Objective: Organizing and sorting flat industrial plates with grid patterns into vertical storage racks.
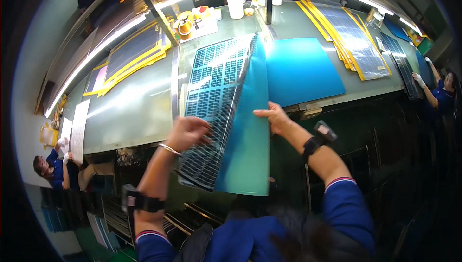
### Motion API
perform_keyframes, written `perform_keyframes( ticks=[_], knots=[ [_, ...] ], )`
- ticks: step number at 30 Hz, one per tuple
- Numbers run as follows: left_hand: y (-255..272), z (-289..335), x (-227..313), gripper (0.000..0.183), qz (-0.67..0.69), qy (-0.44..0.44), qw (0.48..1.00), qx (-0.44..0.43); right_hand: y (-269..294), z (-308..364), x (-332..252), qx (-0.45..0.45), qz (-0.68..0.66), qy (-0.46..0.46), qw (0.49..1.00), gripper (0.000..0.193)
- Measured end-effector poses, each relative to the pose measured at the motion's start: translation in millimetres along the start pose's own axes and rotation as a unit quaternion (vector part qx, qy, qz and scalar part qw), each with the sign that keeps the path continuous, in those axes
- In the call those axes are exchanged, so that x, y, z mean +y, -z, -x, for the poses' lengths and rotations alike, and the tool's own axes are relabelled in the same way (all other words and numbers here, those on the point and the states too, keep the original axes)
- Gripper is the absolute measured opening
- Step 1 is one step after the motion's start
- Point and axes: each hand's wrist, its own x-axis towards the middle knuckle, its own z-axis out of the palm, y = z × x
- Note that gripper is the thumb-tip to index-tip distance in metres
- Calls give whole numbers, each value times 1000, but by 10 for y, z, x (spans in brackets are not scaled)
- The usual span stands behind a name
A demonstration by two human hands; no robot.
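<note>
Parting or aligning sheets, we judge — right hand (278, 117) pinching the blue-green sheet (246, 141), left hand (189, 133) blurred over the gridded panel (219, 69), grip unclear, both overhanging the worktop (130, 113) — next move calls for even support.

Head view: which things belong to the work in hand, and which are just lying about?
In use:
grid-patterned sheet, the blurred left hand on or over it
blue-green sheet, right hand at its edge

Apparently lying about:
blue sheet, untouched, role unclear
yellow-edged panels
white bottle
</note>
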Motion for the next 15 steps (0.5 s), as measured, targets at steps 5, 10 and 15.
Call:
perform_keyframes(
  ticks=[5, 10, 15],
  knots=[
    [2129, 163, -530, 17, -42, 48, 988, 140, 577, 1169, -1032, 83, 113, 31, 990, 31],
    [1781, -405, -1219, 15, 31, 22, 998, 45, 713, 3502, -1093, 309, 190, 99, 927, 40],
    [1336, -1497, -1080, 14, 68, -40, 997, 16, 388, 4774, -694, 490, 147, 145, 847, 37]
  ],
)
